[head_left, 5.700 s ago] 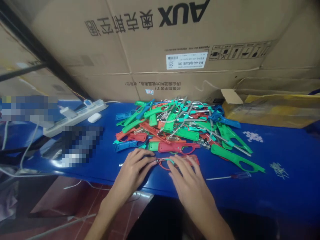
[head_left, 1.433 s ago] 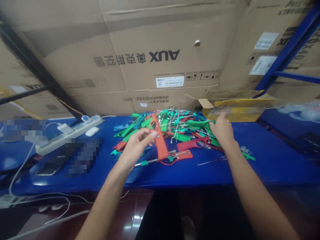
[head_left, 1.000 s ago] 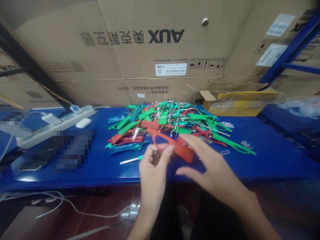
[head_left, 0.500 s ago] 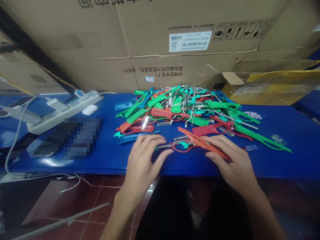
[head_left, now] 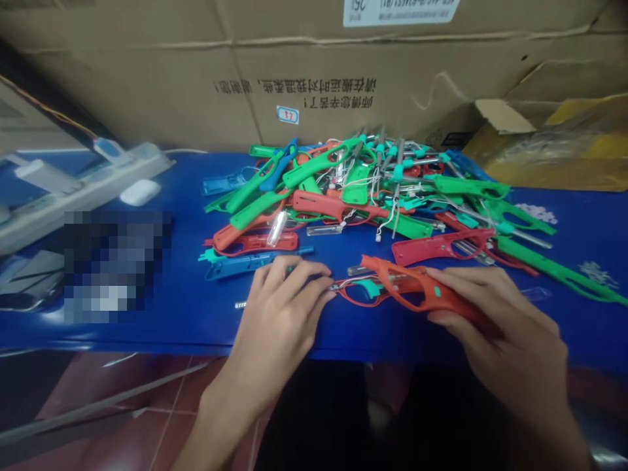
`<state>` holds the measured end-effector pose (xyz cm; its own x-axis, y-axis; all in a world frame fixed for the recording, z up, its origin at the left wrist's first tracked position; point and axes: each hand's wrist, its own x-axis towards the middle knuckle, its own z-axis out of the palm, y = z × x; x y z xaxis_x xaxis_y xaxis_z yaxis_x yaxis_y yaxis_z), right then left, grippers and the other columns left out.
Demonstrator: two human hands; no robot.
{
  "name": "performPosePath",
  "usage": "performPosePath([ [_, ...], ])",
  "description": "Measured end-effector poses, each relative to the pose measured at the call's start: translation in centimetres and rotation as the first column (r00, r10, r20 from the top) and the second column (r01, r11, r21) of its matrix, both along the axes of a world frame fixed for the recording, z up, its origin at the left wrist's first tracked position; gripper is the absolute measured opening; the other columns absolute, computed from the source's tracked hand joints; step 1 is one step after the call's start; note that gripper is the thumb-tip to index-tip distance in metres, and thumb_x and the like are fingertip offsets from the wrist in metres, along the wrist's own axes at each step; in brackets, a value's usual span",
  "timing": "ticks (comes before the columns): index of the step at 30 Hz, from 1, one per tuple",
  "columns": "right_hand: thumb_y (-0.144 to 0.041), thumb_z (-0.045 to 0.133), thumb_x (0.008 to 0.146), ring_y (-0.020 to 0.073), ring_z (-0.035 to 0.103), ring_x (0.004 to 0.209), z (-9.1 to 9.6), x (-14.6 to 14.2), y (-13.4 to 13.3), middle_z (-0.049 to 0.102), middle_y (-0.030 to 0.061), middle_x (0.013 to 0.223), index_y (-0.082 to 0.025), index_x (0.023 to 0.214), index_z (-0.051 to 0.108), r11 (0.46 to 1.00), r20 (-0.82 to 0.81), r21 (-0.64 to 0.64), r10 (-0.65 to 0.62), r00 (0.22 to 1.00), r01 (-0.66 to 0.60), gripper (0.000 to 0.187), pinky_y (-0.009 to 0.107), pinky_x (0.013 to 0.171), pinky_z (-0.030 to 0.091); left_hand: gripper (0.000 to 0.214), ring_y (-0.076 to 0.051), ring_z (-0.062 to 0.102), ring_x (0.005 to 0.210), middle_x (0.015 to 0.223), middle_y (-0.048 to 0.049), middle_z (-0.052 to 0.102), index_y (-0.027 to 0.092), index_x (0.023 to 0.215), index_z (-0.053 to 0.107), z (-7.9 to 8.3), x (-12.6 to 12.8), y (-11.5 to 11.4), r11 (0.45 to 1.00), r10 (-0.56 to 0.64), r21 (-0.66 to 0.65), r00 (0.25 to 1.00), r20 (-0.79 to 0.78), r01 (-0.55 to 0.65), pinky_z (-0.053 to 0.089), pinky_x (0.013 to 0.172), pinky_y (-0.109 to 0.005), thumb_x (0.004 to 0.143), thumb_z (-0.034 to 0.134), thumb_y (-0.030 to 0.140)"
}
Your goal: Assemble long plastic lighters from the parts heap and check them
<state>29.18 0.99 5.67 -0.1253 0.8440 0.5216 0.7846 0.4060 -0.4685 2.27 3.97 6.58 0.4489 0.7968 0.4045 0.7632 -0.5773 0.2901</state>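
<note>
My right hand (head_left: 510, 340) grips an orange lighter casing half (head_left: 426, 297) with a trigger loop, tilted over another lighter. Under it on the blue table lies a red lighter half (head_left: 360, 301), with a turquoise trigger (head_left: 370, 288) inside its loop. My left hand (head_left: 282, 311) pinches the left end of that red half, at its metal tube; the fingertips partly hide the spot. Beyond both hands spreads a heap of green, red, orange and blue lighter parts (head_left: 318, 173) with metal tubes and white wires. A blue casing half (head_left: 245, 265) lies just behind my left hand.
A cardboard box (head_left: 171, 85) stands along the back of the blue table (head_left: 171, 275). To the left are a white power strip (head_left: 88, 193), a white earbud case (head_left: 140, 192) and a dark phone (head_left: 36, 281). A taped yellow-brown package (head_left: 564, 150) sits back right.
My left fingers have closed on the red lighter's tube end. My right hand has turned the orange casing half so its outer side shows. The view has shifted closer and downward.
</note>
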Motion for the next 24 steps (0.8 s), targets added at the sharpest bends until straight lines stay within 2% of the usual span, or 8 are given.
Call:
performPosePath([
  [4, -0.041, 0.064, 0.096, 0.0298, 0.066, 0.098, 0.3, 0.0, 0.6, 0.07, 0.0033, 0.108, -0.045, 0.132, 0.062, 0.998, 0.024, -0.027, 0.055, 0.998, -0.055, 0.036, 0.048, 0.086, 0.053, 0.015, -0.027, 0.056, 0.107, 0.117, -0.0036, 0.073, 0.022, 0.112, 0.07, -0.1, -0.9, -0.1, 1.0, -0.025, -0.001, 0.999, -0.021, 0.025, 0.042, 0.084, -0.042, 0.1, 0.06, 0.02],
  [9, -0.045, 0.06, 0.098, 0.0277, 0.066, 0.098, 0.4, -0.2, 0.9, 0.07, 0.0028, 0.109, -0.039, 0.128, 0.063, 0.989, 0.095, -0.068, 0.139, 0.986, -0.133, 0.03, 0.044, 0.081, 0.054, 0.022, -0.03, 0.055, 0.114, 0.122, -0.0062, 0.071, 0.023, 0.121, 0.066, -0.9, -1.3, -0.2, 0.999, 0.017, 0.042, 1.0, 0.015, -0.017, 0.043, 0.09, -0.044, 0.099, 0.062, 0.023],
  [12, -0.044, 0.059, 0.099, 0.0273, 0.065, 0.098, 0.2, -0.3, 0.7, 0.07, 0.0027, 0.109, -0.038, 0.127, 0.063, 0.991, 0.109, -0.069, 0.122, 0.986, -0.115, 0.029, 0.044, 0.08, 0.054, 0.031, -0.032, 0.053, 0.119, 0.126, -0.0081, 0.069, 0.022, 0.129, 0.061, -1.2, -1.2, -0.3, 0.998, 0.043, 0.05, 0.998, 0.044, -0.045, 0.043, 0.094, -0.046, 0.099, 0.063, 0.028],
  [16, -0.041, 0.06, 0.099, 0.027, 0.064, 0.102, 0.0, -0.1, 0.7, 0.07, 0.0027, 0.111, -0.037, 0.127, 0.062, 0.997, 0.089, -0.056, 0.067, 0.994, -0.062, 0.028, 0.044, 0.086, 0.053, 0.031, -0.031, 0.053, 0.121, 0.128, -0.0083, 0.068, 0.024, 0.131, 0.06, -1.0, -1.1, -0.4, 0.998, 0.049, 0.033, 0.997, 0.061, -0.051, 0.043, 0.097, -0.047, 0.1, 0.061, 0.029],
  [21, -0.035, 0.062, 0.098, 0.0237, 0.066, 0.103, 0.1, 0.1, 1.1, 0.07, 0.0028, 0.112, -0.033, 0.121, 0.065, 0.999, -0.061, -0.032, -0.008, 0.998, 0.006, 0.022, 0.038, 0.086, 0.056, 0.034, -0.031, 0.049, 0.128, 0.134, -0.0081, 0.065, 0.022, 0.132, 0.06, -0.4, -0.4, -0.2, 0.996, -0.091, 0.021, 0.996, -0.012, 0.091, 0.04, 0.105, -0.048, 0.101, 0.06, 0.035],
  [24, -0.033, 0.064, 0.098, 0.0211, 0.067, 0.103, 0.2, 0.1, 1.0, 0.07, 0.0025, 0.113, -0.031, 0.12, 0.065, 0.997, -0.116, -0.075, 0.028, 0.993, -0.037, 0.023, 0.033, 0.087, 0.056, 0.037, -0.03, 0.048, 0.128, 0.134, -0.008, 0.064, 0.021, 0.132, 0.06, -0.3, 0.3, -0.1, 0.988, -0.149, 0.021, 0.988, -0.035, 0.15, 0.038, 0.106, -0.047, 0.1, 0.061, 0.04],
])
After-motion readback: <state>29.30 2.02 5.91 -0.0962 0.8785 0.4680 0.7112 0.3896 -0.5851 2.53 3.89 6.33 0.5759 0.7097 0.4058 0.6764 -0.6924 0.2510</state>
